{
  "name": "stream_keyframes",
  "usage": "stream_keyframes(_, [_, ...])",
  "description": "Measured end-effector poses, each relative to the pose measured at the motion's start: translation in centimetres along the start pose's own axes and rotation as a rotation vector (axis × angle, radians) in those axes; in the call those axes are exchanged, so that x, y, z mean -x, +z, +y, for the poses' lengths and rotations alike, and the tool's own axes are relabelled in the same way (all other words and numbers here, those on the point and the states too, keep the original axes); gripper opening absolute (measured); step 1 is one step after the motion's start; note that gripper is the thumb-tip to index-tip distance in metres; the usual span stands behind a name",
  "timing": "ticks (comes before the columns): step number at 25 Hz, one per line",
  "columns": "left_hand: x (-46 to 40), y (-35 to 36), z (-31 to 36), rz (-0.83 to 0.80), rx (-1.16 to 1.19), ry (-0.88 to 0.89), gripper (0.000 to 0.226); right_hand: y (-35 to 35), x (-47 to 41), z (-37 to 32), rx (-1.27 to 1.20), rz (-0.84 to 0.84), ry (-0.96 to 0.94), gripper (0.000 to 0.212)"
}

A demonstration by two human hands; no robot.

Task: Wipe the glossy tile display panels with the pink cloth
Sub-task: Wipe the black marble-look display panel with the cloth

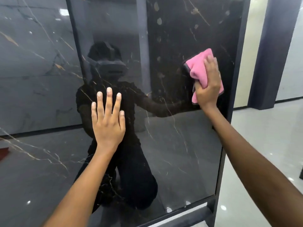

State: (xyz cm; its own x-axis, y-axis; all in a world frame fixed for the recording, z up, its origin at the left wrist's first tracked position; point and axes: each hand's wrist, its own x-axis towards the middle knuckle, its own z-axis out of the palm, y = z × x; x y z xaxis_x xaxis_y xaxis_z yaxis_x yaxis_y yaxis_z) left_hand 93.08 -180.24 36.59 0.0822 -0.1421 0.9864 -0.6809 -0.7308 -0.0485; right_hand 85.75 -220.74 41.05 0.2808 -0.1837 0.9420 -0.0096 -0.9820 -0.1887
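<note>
Head view looked at a tall, dark, marble-veined tile panel [172,136] standing in a black frame [236,66], glossy enough to mirror the person crouched before it. The right hand [208,84] pressed the pink cloth [199,69] against the panel, its fingers curled over the bunched fabric and its thumb tucked into a fold, so the wad was clamped and could not slip while it rubbed. Cloth stuck out above and to the left of that hand, and a strip showed below the palm; the frame's upright stood just beyond the hand on its outer side, which suggested the wiping had reached the panel's right edge. The left hand [108,122] lay flat on the glaze, lower and well apart from the cloth, fingers straight and spread, holding nothing; it probably steadied the panel or the person's balance against the push. Beyond the left hand another dark panel [36,71] waited, likely unwiped.
</note>
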Motion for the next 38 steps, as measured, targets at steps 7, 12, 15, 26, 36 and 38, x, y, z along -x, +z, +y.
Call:
stream_keyframes(7, [7.2, 2.1, 5.6, -0.088, 0.071, -0.208, 0.065, -1.1, 23.7, -11.0, 0.199, -0.244, -0.737, 0.082])
stream_keyframes(12, [8.5, 3.1, 5.1, -0.105, -0.051, -0.121, 0.06, -6.1, 7.1, -6.2, -0.139, 0.256, 0.216, 0.069])
stream_keyframes(15, [9.0, 3.3, 5.1, -0.084, -0.033, -0.118, 0.061, -5.2, 9.8, -5.1, -0.131, 0.466, 0.396, 0.06])
stream_keyframes(26, [9.0, 3.8, 5.1, -0.027, -0.009, -0.094, 0.059, -5.4, 9.3, -3.8, -0.052, 0.336, 0.145, 0.054])
stream_keyframes(36, [8.7, 3.8, 5.0, 0.004, -0.017, -0.089, 0.056, 0.7, 26.0, -8.1, -0.005, -0.036, -0.214, 0.07])
stream_keyframes(38, [8.8, 3.8, 5.1, 0.011, -0.028, -0.086, 0.056, -1.9, 15.1, -8.6, -0.11, 0.255, -0.032, 0.059])
